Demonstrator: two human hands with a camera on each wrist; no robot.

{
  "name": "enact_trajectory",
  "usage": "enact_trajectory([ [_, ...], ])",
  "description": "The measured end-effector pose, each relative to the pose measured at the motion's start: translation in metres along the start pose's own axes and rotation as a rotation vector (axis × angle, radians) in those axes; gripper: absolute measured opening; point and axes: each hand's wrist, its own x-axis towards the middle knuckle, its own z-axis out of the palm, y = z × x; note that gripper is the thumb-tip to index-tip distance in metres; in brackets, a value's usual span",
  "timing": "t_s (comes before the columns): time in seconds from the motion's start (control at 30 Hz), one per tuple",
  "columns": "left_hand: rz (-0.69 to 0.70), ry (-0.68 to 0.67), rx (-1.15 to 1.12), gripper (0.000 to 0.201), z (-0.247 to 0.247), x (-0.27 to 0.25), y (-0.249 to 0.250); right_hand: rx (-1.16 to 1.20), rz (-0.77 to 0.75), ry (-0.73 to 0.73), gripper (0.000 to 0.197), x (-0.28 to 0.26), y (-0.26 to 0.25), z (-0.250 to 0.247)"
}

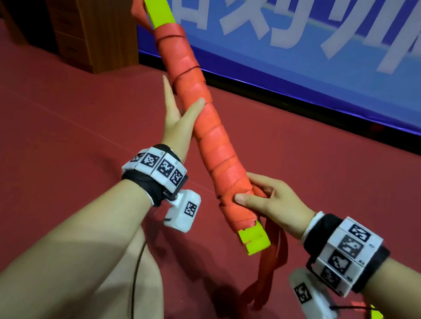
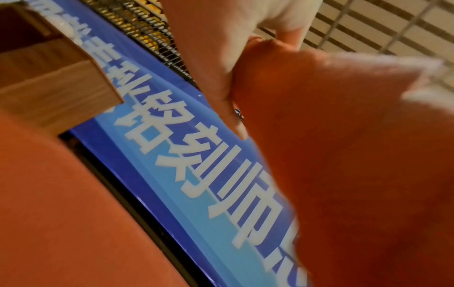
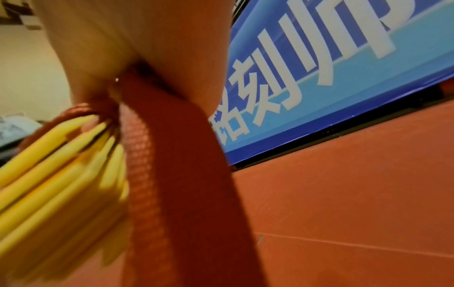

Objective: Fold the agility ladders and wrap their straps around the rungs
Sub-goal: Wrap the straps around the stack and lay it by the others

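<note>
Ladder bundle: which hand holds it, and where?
The right hand grips the strap-wrapped ladder bundle near its lower end; the left hand rests open against its middle.

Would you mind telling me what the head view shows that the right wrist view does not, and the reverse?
Only the head view shows the whole wrapped bundle, the left hand open against its middle, the right hand gripping its lower end, and the wooden cabinet. Only the right wrist view shows the stacked edges of the yellow rungs fanned apart. Both show the loose red strap hanging, the blue banner and the red floor.
</note>
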Motion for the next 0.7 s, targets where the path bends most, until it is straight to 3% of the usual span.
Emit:
enact_trajectory([
  [0.13, -0.043, -0.067, -0.023, 0.096, 0.004, -0.005, 0.002, -0.035, 0.031, -0.066, 0.033, 0.002, -0.002, 0.000],
  [0.23, -0.027, -0.007, 0.098, 0.102, 0.003, -0.011, -0.002, -0.333, 0.148, -0.034, 0.020, 0.005, 0.001, -0.003],
  [0.3, 0.010, -0.006, 0.181, 0.103, -0.002, -0.003, -0.012, -0.425, 0.243, 0.005, 0.025, 0.008, 0.005, -0.006],
  [0.43, 0.132, -0.021, 0.273, 0.102, -0.002, 0.002, -0.011, -0.292, 0.311, 0.051, 0.017, 0.009, 0.007, -0.015],
  [0.57, 0.192, -0.100, 0.303, 0.099, 0.000, 0.001, -0.007, -0.129, 0.344, 0.091, 0.029, 0.010, 0.010, -0.015],
  [0.7, 0.219, -0.122, 0.344, 0.102, 0.007, -0.006, -0.005, -0.219, 0.272, 0.205, 0.026, 0.010, 0.013, -0.008],
])
